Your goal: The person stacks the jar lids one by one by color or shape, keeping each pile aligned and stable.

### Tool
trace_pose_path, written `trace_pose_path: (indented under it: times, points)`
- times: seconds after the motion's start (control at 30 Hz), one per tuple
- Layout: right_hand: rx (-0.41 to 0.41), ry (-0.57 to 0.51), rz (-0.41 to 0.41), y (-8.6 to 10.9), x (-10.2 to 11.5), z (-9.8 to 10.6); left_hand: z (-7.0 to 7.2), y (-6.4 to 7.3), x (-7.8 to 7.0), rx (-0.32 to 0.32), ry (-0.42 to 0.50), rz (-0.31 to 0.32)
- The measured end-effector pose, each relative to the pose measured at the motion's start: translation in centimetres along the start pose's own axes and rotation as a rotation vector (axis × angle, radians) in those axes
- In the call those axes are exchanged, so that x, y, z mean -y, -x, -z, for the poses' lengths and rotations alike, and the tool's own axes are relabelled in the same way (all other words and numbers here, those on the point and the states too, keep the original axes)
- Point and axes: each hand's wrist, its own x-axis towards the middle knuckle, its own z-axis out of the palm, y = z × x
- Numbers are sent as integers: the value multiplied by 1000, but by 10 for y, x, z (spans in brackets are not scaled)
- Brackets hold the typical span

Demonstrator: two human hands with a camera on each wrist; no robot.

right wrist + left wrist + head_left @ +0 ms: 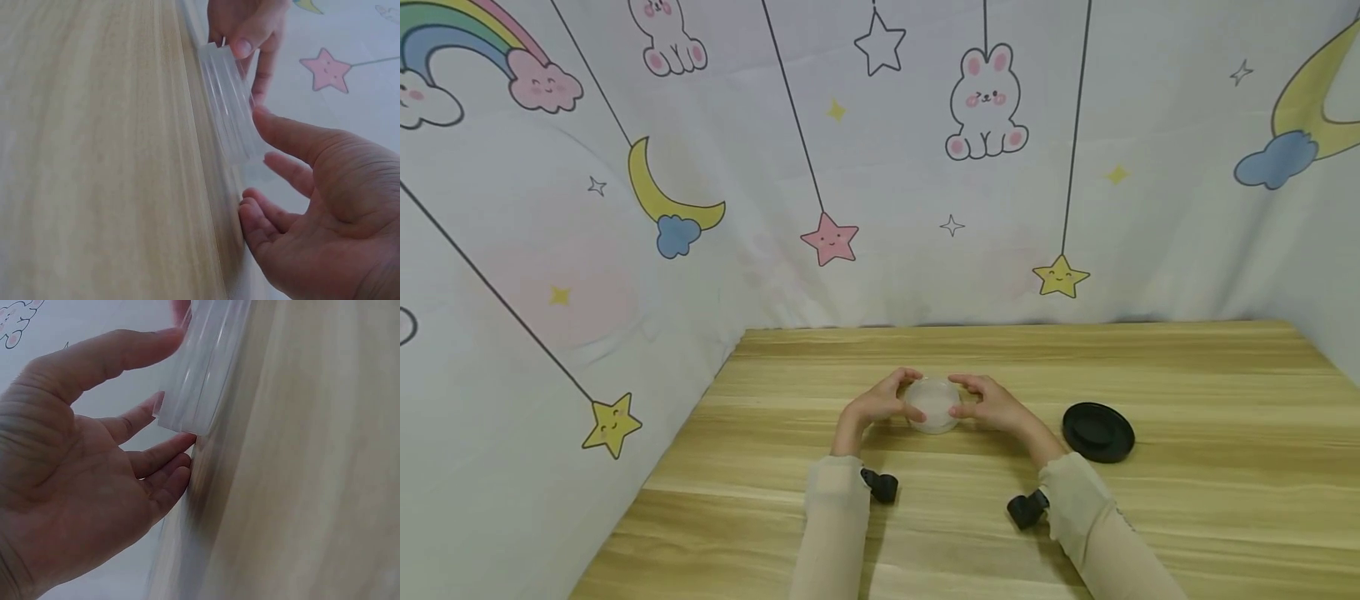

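Note:
A shallow, round, translucent plastic container (934,406) sits low over the wooden table, held from both sides. My left hand (883,402) grips its left edge, thumb at the near rim and index finger at the far side. From the right, my right hand (994,407) holds it the same way. In the left wrist view the container (203,369) shows ridged, layered side walls, and the lower fingers of the left hand (94,462) rest near the tabletop. The right wrist view has the right thumb at the rim of the container (226,103), with the left hand opposite.
A round black dish-like piece (1097,432) with a raised ring lies on the table (1225,500) to the right, beside the right forearm. Behind the table hangs a white cloth (910,283) printed with stars and rabbits. Black wrist cameras (880,486) sit at both cuffs.

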Motion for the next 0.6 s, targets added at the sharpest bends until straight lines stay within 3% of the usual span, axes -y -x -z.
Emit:
trace_pose_path:
  times: [0.6]
  points:
    - [-16, 18, -40, 0, 1, 2, 2, 0, -1, -4, 19, 12]
